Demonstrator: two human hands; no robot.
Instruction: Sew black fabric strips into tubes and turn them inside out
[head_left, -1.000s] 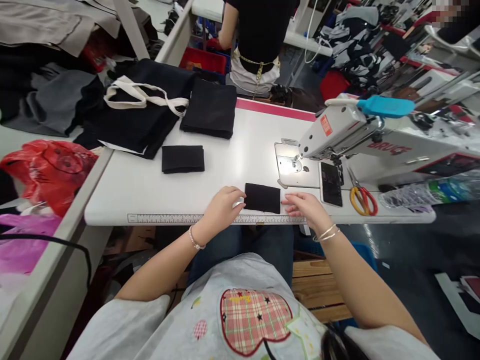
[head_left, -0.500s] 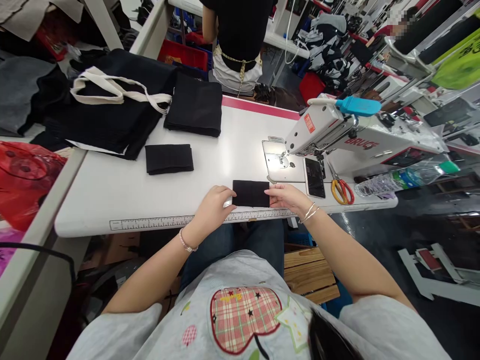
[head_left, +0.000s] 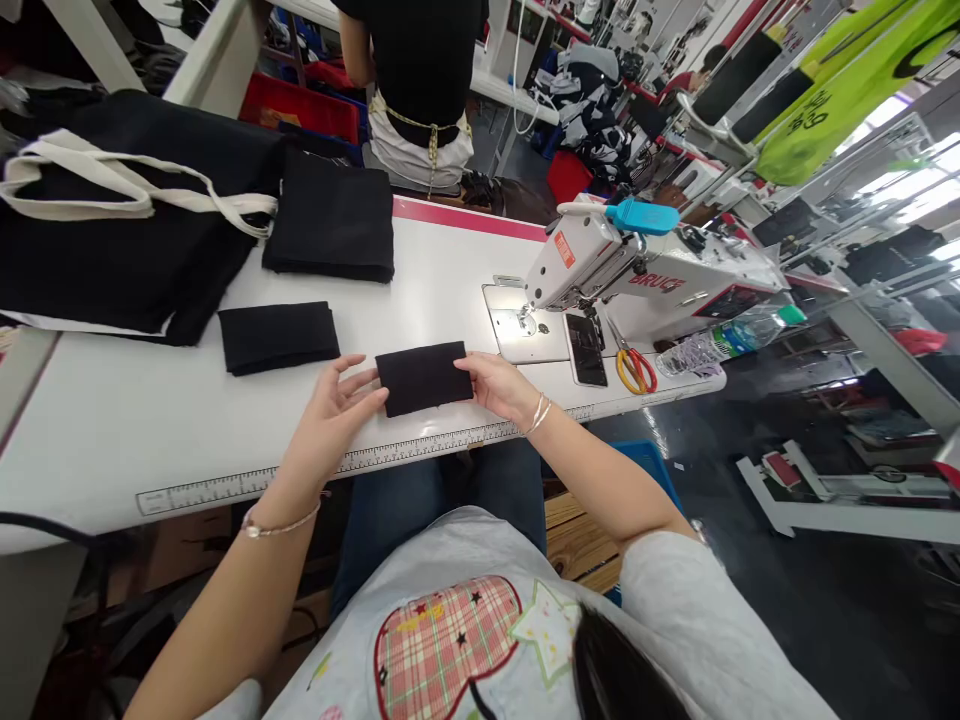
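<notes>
A small folded piece of black fabric (head_left: 424, 378) lies on the white table, slightly slanted. My right hand (head_left: 496, 386) pinches its right end between thumb and fingers. My left hand (head_left: 339, 408) is at the left end, fingers spread, its thumb tip and a fingertip at the fabric's edge. Left of that, a second folded black piece (head_left: 279, 337) lies flat, just beyond my left fingers. Behind it sits a thicker folded black stack (head_left: 330, 220).
A sewing machine (head_left: 592, 262) stands to the right, beside a phone (head_left: 585, 350), scissors (head_left: 636, 370) and a plastic bottle (head_left: 731, 340). A ruler strip (head_left: 420, 445) runs along the front edge. White straps (head_left: 135, 185) lie over black cloth at left. Another person (head_left: 420, 90) sits beyond the table.
The fabric piece has shifted left on the table, nearer the second folded piece, and turned slightly. My left fingers have spread apart; my right hand keeps its pinch. The view has swung right.
</notes>
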